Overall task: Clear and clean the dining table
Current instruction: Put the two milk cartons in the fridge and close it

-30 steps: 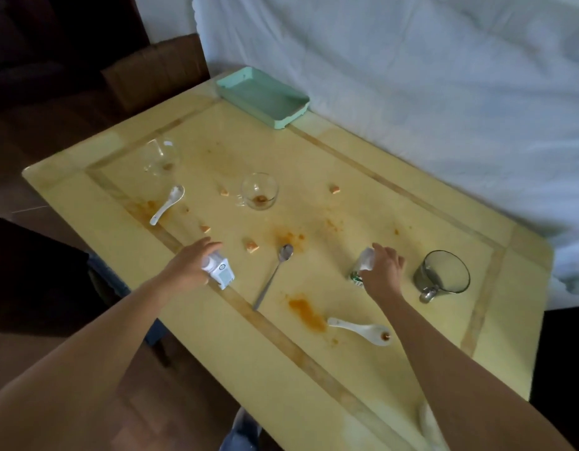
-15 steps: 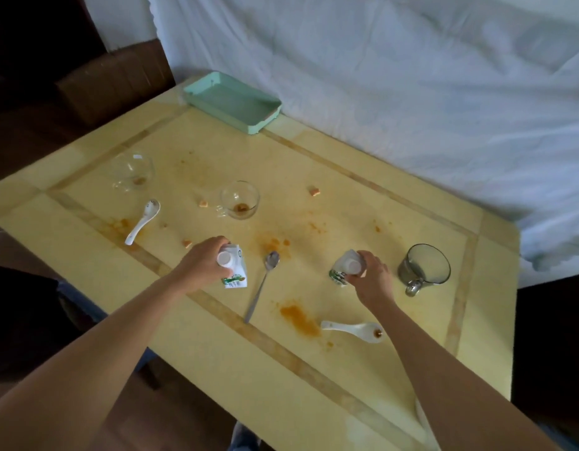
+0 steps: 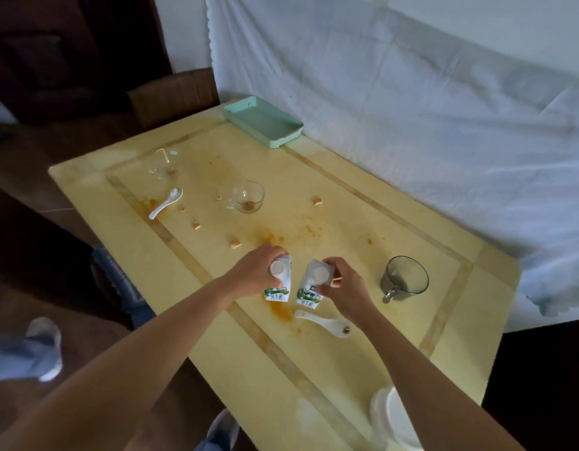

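Note:
My left hand grips a small white milk carton with a round cap. My right hand grips a second, matching milk carton. Both cartons are lifted above the yellow dining table and held side by side near its middle. Orange sauce stains and crumbs lie on the tabletop. A white spoon lies just below the cartons. The metal spoon seen earlier is hidden behind my hands.
A grey glass mug stands right of my right hand. Two clear glass cups and another white spoon sit further left. A green tray is at the far edge by a white cloth. White plates sit bottom right.
Both hands have lifted their cartons and brought them together near the table's middle. The camera view has shifted and tilted.

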Tool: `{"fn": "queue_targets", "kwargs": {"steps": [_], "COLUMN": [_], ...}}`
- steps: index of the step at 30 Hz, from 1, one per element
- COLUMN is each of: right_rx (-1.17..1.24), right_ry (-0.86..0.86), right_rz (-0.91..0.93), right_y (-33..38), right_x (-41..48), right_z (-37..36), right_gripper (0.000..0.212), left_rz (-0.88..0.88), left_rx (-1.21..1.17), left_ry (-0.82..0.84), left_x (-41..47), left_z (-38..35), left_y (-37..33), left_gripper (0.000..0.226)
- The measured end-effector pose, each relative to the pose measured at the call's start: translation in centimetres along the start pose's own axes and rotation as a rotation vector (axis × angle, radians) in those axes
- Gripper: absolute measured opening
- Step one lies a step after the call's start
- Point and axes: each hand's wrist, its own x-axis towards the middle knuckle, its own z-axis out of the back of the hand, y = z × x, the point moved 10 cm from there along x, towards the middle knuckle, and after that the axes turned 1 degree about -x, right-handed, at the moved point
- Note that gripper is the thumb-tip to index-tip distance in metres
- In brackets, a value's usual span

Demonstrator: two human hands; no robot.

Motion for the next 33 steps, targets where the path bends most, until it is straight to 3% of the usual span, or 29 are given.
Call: {"fn": "queue_targets", "kwargs": {"steps": [8, 18, 22, 33], "right_rx": [0.007, -0.03, -0.077, -0.138], "right_ry": [0.16, 0.355, 0.473, 0.776], "right_rz": [0.158, 0.417, 0.487, 0.725], "right_y": [0.9, 7.4, 9.4, 10.8], "right_x": [-4.7, -12.8, -19.5, -44.9], "right_z": [-1.5, -8.5, -12.5, -18.5], "right_gripper": [0.054, 0.052, 0.058, 0.045], "left_rz": [0.107, 0.329, 0.438, 0.633], "left_rx": [-0.025, 0.033, 0.076, 0.06], "left_ry": [-0.14, -0.281, -0.376, -0.569], "left_x": [-7.5, -20.7, -29.8, -56.2], "left_z": [-2.5, -2.2, -2.6, -10.8], "left_y": [-2.8, -0.4, 0.7, -1.0], "left_gripper": [0.058, 0.066, 0.065, 0.065]}}
